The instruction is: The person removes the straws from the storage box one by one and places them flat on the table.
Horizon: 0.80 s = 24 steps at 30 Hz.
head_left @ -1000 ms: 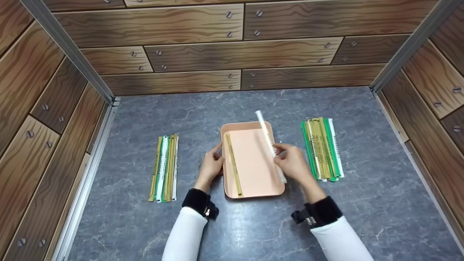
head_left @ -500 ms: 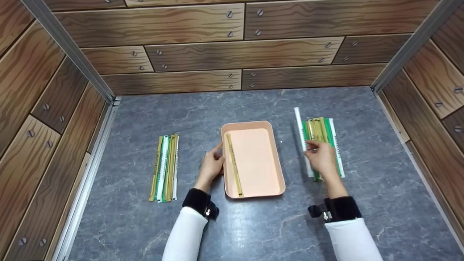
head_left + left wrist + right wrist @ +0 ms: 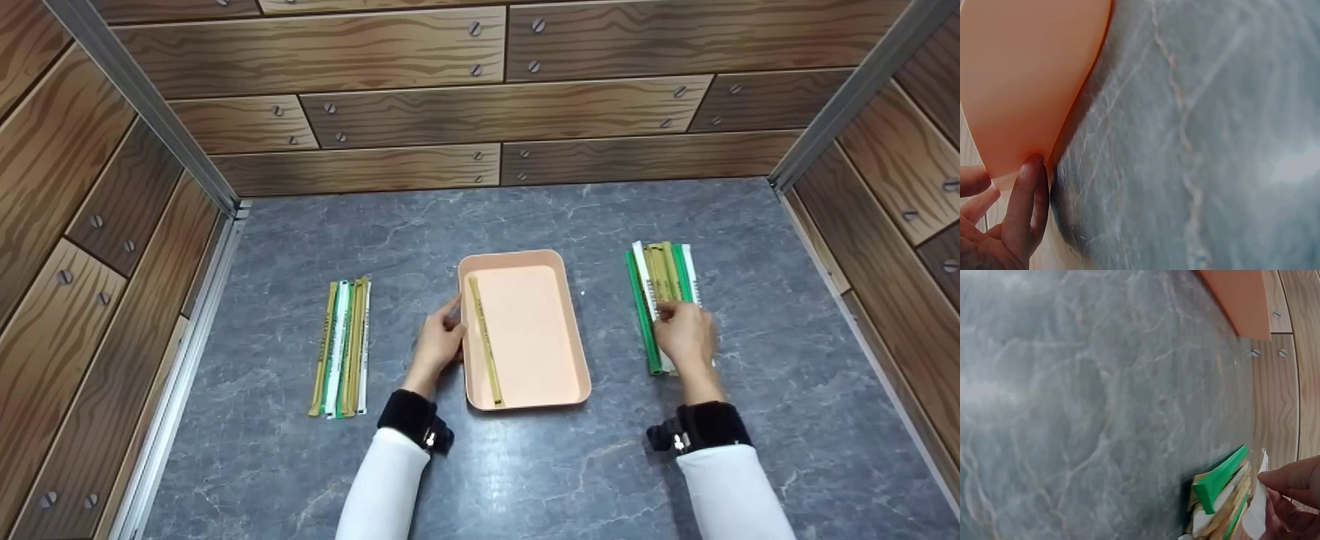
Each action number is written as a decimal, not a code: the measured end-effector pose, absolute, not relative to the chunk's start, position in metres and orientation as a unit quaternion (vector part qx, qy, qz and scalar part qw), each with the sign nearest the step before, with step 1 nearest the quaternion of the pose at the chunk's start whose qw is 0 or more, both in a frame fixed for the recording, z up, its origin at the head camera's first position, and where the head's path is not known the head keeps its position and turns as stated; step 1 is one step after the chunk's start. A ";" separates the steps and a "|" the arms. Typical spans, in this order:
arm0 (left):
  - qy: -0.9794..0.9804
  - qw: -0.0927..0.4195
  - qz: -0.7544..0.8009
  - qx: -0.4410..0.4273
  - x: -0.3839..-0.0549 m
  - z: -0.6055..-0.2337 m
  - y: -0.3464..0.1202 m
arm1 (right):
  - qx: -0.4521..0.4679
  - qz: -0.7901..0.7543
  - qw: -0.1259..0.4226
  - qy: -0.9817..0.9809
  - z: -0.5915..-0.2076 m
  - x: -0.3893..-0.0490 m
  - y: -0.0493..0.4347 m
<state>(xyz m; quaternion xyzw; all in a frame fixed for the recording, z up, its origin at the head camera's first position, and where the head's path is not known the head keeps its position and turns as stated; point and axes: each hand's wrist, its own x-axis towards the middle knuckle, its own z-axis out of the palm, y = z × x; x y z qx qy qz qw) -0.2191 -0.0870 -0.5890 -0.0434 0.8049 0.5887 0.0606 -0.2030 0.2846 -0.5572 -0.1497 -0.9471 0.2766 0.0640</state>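
Observation:
My left hand [image 3: 439, 341] holds the left side of the peach tray [image 3: 532, 337], with thumb and fingers at its edge. In the left wrist view, fingertips [image 3: 1032, 163] touch the tray wall. A single gold stick packet [image 3: 486, 341] lies lengthwise along the tray's left side. At the right, my right hand [image 3: 686, 334] pinches a long white stick packet [image 3: 642, 266] over the right-hand pile of green, gold and white packets [image 3: 664, 262]. The right wrist view shows that white packet [image 3: 1258, 512] between thumb and fingers, just above the pile.
A second pile of gold, green and white packets [image 3: 341, 349] lies left of the tray. The grey marbled tabletop [image 3: 525, 480] is bounded by wood-patterned walls [image 3: 405, 112] at the back and both sides.
My right hand has carried the white packet from above the tray's right edge rightward onto the right pile. The left hand and the gold packet in the tray have stayed put.

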 end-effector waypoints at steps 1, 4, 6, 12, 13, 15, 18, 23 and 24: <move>0.806 0.059 0.587 -0.044 -0.219 -0.590 -0.087 | -0.153 0.276 0.063 -0.947 -0.558 -0.203 0.285; 0.807 0.057 0.586 -0.045 -0.220 -0.590 -0.087 | -0.156 0.272 0.062 -0.948 -0.560 -0.204 0.286; 0.808 0.058 0.584 -0.046 -0.219 -0.590 -0.087 | -0.159 0.267 0.062 -0.948 -0.561 -0.204 0.286; 0.820 0.056 0.568 -0.043 -0.218 -0.587 -0.087 | -0.132 0.277 0.097 -0.947 -0.563 -0.203 0.270; 0.821 0.053 0.567 -0.042 -0.218 -0.587 -0.087 | -0.114 0.283 0.111 -0.946 -0.563 -0.202 0.263; 0.822 0.049 0.565 -0.040 -0.218 -0.587 -0.087 | -0.066 0.295 0.147 -0.942 -0.564 -0.201 0.247; 0.817 0.050 0.572 -0.045 -0.218 -0.587 -0.087 | 0.016 0.304 0.185 -0.935 -0.565 -0.199 0.215; 0.821 0.050 0.566 -0.048 -0.218 -0.588 -0.086 | 0.152 0.315 0.145 -0.926 -0.569 -0.191 0.164; 0.822 0.050 0.565 -0.049 -0.219 -0.588 -0.086 | 0.175 0.311 0.125 -0.926 -0.569 -0.189 0.156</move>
